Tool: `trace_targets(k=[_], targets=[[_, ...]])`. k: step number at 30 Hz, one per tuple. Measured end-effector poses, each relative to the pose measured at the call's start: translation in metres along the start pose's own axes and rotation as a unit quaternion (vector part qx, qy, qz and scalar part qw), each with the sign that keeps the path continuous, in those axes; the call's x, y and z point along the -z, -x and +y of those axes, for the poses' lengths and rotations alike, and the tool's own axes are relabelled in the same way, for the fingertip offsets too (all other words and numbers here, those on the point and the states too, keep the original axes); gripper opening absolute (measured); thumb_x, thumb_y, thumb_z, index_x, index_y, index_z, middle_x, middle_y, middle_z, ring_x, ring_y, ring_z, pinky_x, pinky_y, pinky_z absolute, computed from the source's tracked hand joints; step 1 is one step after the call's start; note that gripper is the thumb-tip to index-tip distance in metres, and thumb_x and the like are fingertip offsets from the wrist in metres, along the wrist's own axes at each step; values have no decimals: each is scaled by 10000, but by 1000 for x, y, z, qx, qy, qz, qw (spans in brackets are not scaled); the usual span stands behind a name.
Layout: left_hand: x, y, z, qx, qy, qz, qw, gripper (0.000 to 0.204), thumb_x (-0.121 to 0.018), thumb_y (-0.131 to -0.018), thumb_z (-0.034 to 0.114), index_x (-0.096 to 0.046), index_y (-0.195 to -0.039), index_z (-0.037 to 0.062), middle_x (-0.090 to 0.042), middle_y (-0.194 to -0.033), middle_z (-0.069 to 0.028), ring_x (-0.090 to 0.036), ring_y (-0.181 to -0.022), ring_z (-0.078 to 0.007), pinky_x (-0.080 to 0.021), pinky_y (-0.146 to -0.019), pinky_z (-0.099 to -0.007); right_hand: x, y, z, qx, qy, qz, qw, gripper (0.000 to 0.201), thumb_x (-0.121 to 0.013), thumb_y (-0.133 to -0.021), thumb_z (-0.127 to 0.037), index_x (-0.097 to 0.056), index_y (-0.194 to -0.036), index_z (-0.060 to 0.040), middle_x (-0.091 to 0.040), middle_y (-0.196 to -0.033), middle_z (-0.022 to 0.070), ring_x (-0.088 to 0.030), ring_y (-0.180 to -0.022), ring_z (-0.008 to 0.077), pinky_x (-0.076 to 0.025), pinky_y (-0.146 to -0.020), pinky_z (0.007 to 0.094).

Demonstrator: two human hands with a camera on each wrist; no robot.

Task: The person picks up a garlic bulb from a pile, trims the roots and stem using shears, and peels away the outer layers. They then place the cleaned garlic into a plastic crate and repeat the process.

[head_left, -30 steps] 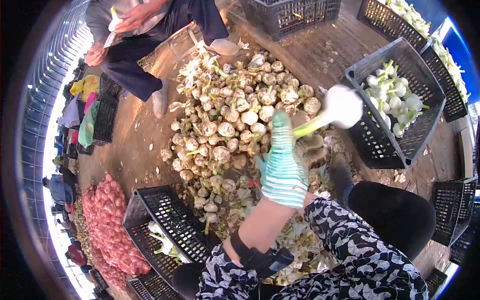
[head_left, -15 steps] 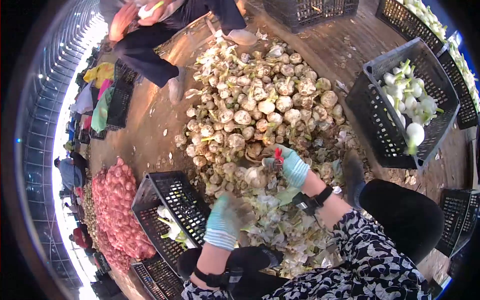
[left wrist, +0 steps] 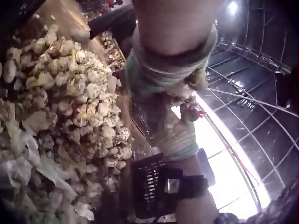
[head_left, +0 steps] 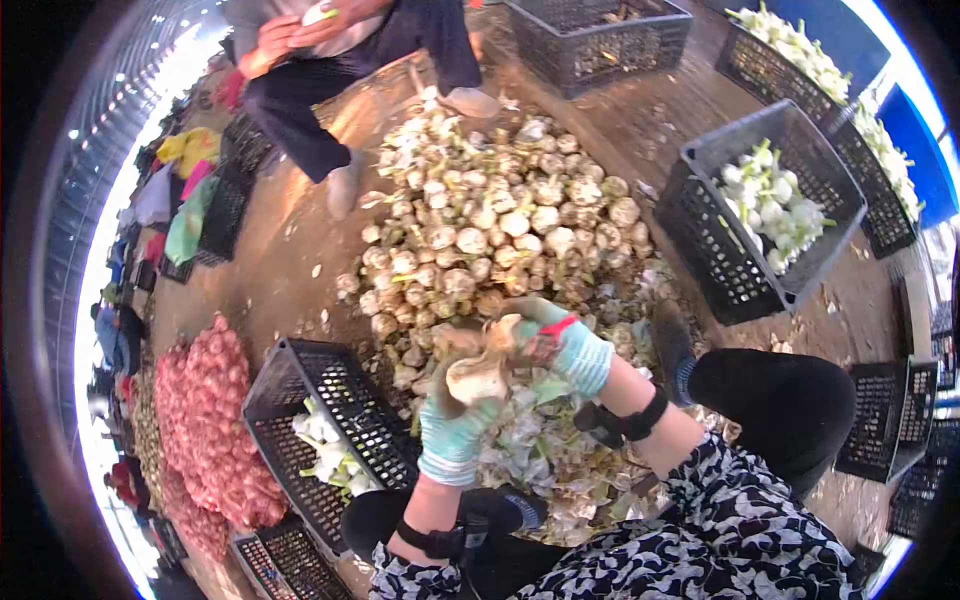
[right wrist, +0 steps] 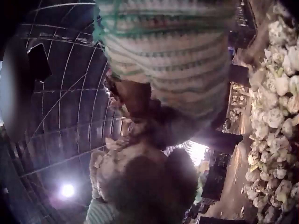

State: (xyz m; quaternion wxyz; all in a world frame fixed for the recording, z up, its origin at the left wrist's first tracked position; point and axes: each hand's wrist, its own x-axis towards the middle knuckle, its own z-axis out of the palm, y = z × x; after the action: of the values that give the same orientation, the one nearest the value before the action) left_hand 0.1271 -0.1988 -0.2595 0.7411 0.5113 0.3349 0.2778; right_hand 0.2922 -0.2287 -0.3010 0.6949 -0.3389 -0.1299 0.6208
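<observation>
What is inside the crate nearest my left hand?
White-and-green bulbs lie in the crate. They cover the crate floor beneath them, so anything under the bulbs cannot be seen.

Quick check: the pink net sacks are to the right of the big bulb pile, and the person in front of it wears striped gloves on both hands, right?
Not quite: the pink net sacks are to the left of the big bulb pile, as the head view shows.
</observation>
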Motion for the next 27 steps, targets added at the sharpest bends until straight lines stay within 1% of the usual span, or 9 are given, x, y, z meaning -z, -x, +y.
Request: trace_targets(k=[1, 3, 4, 5, 8, 16, 23, 24, 27], targets=[[-9, 2, 10, -48, -43, 37, 997, 649, -769, -558, 140, -423, -1095, 28, -523, -980, -55, -513, -870, -149, -435, -757, -249, -9, 18, 1, 85, 212, 56, 972, 236, -448, -842, -230, -493, -959, -30, -548, -642, 62, -521, -500, 121, -423, -460, 220], [-9, 6, 15, -139, -169, 60, 974, 659, -777, -529, 109, -422, -1079, 27, -515, -968, -58, -508, -861, -157, -427, -770, -264, 3, 8, 11, -145, -251, -114, 950, 269, -394, -860, -273, -504, -941, -41, -555, -647, 89, -545, -520, 166, -449, -455, 247], [-7, 7, 16, -143, -167, 64, 973, 659, -777, -529, 109, -422, -1079, 27, -515, -968, -58, -508, -861, -157, -427, -770, -264, -6, 12, 23, -107, -254, 56, 960, 275, -405, -856, -283, -502, -934, -37, -571, -687, 97, -563, -551, 190, -483, -480, 275], [-4, 8, 16, -208, -259, 75, 940, 671, -783, -515, 108, -423, -1075, 25, -511, -966, -64, -507, -861, -163, -425, -774, -274, -22, 18, 29, -108, -250, 54, 961, 275, -405, -856, -283, -502, -934, -37, -571, -687, 97, -563, -551, 190, -483, -480, 275], [7, 10, 16, -284, -383, 90, 874, 688, -792, -494, 109, -425, -1070, 24, -505, -959, -73, -505, -860, -172, -421, -780, -288, -44, 29, 34, 115, 60, 65, 989, 241, -454, -841, -227, -500, -961, -22, -593, -801, 102, -585, -624, 196, -509, -545, 289], [18, 23, 22, -276, -349, 88, 891, 703, -795, -489, 115, -422, -1079, 25, -506, -969, -73, -503, -873, -176, -419, -788, -291, -78, 50, -8, -9, 82, -15, 996, 301, -625, -703, 12, -520, -985, 19, -583, -898, 51, -555, -744, 89, -478, -667, 221], [17, 27, 28, -174, -27, 54, 983, 633, -730, -624, 286, -423, -1106, 12, -523, -975, -82, -529, -860, -160, -460, -726, -274, -61, 41, 11, 38, 59, -60, 996, 372, -615, -661, 69, -526, -1010, -21, -573, -934, 67, -529, -808, 109, -480, -665, 262], [23, 27, 29, -58, 108, 6, 992, 585, -676, -664, 349, -444, -1081, 10, -536, -948, -86, -539, -825, -167, -468, -692, -268, -69, 44, 10, 160, 306, -34, 938, 332, -602, -658, 85, -541, -964, -29, -575, -894, 56, -524, -770, 101, -477, -640, 260], [19, 25, 25, 98, 232, 7, 968, 582, -507, -722, 552, -510, -1010, 46, -571, -731, -48, -529, -517, -137, -382, -391, -225, -61, 34, 24, 215, 364, 15, 906, 309, -591, -655, 102, -546, -933, -26, -575, -847, 43, -518, -733, 100, -475, -618, 246]])
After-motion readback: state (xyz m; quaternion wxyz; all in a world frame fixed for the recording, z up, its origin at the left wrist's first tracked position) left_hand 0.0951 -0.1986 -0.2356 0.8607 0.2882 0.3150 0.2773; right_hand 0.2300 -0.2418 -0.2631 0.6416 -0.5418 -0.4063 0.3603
